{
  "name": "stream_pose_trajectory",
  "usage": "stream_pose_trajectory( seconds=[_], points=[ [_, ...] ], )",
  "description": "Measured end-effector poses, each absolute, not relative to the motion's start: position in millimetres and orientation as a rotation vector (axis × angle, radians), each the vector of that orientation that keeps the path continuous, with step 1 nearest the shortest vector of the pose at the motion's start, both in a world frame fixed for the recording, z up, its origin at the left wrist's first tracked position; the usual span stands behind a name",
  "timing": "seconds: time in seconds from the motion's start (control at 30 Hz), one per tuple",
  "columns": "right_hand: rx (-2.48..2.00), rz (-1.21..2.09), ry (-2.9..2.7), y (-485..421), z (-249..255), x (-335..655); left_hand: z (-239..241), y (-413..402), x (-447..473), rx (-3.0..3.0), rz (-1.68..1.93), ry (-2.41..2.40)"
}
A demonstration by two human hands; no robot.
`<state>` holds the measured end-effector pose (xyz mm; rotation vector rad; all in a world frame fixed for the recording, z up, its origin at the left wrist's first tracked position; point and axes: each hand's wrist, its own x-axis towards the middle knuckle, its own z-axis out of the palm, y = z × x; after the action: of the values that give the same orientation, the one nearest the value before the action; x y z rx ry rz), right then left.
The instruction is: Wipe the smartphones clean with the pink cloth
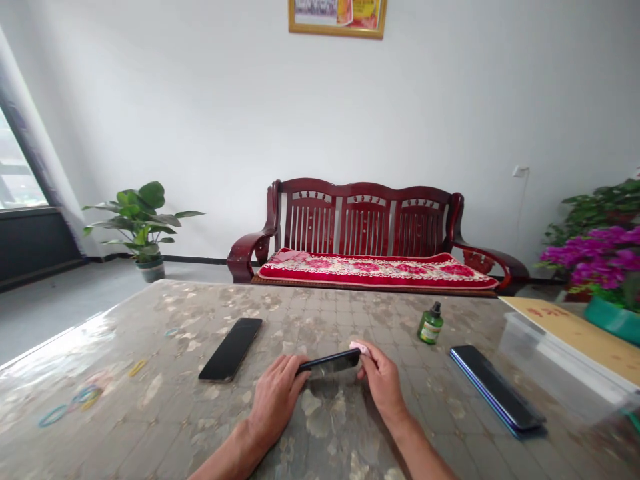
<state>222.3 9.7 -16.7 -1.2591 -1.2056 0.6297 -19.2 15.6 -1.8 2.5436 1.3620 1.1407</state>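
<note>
Between my two hands a dark smartphone is held sideways and tilted, its glossy face towards me. My left hand grips its left end between thumb and fingers. At the other end my right hand pinches a small pale pink thing against the phone's upper corner; what it is I cannot make out. Left of my hands a black phone lies flat on the patterned table cover. A stack of phones rests to the right of my right hand.
A green bottle with a black top stands beyond my right hand. Coloured rubber bands lie at the left. A clear plastic box, a tan booklet and purple flowers occupy the right side. Behind the table is a wooden bench.
</note>
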Motion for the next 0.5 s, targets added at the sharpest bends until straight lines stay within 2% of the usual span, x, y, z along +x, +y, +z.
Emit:
stream_pose_trajectory(
  seconds=[0.37,0.5],
  points=[
    [-1.139,0.318,-1.347,1.6,2.0,200.4,3.9,19.2,-21.8,2.596,1.021,1.45],
    [-1.146,0.345,-1.365,3.3,-5.5,198.3,0.6,20.9,-25.0,2.546,1.087,1.486]
  ],
)
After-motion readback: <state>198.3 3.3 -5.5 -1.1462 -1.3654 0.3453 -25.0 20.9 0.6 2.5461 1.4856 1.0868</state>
